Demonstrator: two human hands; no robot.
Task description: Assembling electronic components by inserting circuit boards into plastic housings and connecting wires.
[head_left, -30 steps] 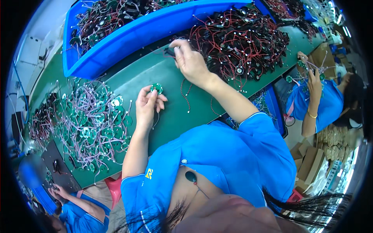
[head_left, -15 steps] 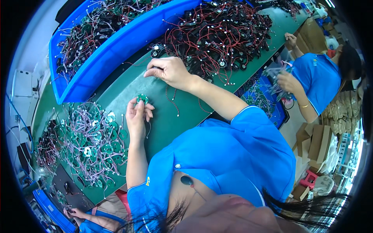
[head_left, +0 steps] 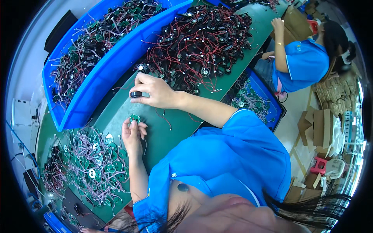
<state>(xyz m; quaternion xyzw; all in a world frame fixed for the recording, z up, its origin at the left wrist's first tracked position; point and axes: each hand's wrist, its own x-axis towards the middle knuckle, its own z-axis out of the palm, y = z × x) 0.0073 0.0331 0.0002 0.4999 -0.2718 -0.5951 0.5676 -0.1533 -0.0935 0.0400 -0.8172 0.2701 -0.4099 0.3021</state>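
Observation:
My left hand (head_left: pixel 132 136) pinches a small round green circuit board (head_left: pixel 135 117) between thumb and fingers. A thin wire trails below that hand. Above and to the right, my right hand (head_left: pixel 156 92) grips a small black round part (head_left: pixel 136 94) by its edge, apart from the board. Beyond my right hand lies a heap of black parts with twisted red-and-black wires (head_left: pixel 202 42). Left of my left hand spreads a pile of green circuit boards with pale purple wires (head_left: pixel 95 163). Both heaps rest on the green tabletop (head_left: pixel 165 138).
A long blue bin (head_left: pixel 93 83), full of wired boards and black parts, borders the far left. At right, a co-worker in a blue shirt (head_left: pixel 305 58) sits near another blue bin (head_left: pixel 276 108) of boards. Cardboard boxes (head_left: pixel 316 128) and a red stool (head_left: pixel 318 166) stand on the floor.
My right hand has come down and left, nearer the board, and the black part now shows in its fingers. The co-worker's hands have left the bundle of wired boards. The view has shifted.

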